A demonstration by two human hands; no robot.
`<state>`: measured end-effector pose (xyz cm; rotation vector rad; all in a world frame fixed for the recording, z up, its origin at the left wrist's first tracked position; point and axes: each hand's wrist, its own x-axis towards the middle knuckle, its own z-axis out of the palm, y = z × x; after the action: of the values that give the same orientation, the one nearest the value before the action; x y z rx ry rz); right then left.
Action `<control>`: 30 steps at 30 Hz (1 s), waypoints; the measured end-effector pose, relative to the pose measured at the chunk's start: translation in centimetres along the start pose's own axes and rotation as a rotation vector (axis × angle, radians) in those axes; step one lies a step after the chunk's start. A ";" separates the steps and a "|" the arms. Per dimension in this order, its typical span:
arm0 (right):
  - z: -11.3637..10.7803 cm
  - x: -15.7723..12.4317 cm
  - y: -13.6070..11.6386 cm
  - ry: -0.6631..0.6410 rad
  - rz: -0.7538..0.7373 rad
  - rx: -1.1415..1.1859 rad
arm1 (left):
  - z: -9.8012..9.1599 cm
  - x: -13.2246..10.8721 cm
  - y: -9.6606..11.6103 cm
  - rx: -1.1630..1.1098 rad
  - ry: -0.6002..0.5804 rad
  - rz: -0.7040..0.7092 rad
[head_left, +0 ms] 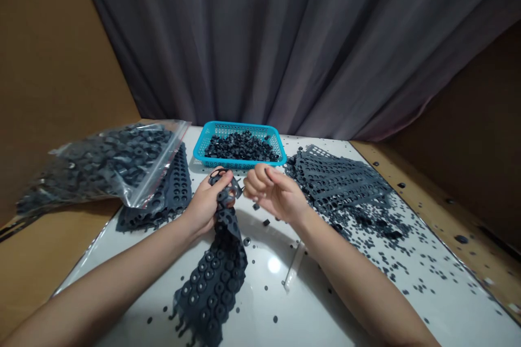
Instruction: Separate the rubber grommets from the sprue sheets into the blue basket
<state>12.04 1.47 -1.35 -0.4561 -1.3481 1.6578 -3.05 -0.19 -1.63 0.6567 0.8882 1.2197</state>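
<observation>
My left hand [209, 195] is closed around the upper end of a black rubber sheet [211, 276] with rows of moulded rings. The sheet hangs and curls down onto the white table, its lower edge ragged. Just to the right, my right hand [280, 192] is closed, fingers curled and thumb against them. A dark speck shows at its thumb tip, but what the fingers hold, if anything, is hidden. Beyond both hands stands a blue plastic basket [199, 153] with many small black rubber pieces [242, 146] in it.
A clear zip bag [109, 165] full of black pieces lies at left, partly over perforated black sheets [179, 184]. At right are stacked punched-out sheets [342, 179] and scattered black bits [374, 249]. A clear plastic strip [295, 267] lies near my right forearm. A grey curtain [244, 38] hangs behind.
</observation>
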 end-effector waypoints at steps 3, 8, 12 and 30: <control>-3.8 1.8 -1.0 0.121 -0.143 -0.461 | 0.1 0.1 0.5 0.113 0.041 0.008; -10.7 5.1 -0.6 0.274 0.013 -1.378 | -0.1 -0.1 1.7 0.145 0.017 -0.030; -10.0 5.2 -1.4 0.311 -0.022 -1.515 | -0.9 0.1 2.3 0.283 -0.111 -0.026; 0.5 -0.1 -4.9 -0.219 -0.152 -1.635 | -0.4 -0.5 2.9 0.640 -0.226 0.176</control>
<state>13.78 0.98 3.22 -1.0162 -2.6091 0.1253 -4.91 -0.03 0.70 1.3810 1.0474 0.9788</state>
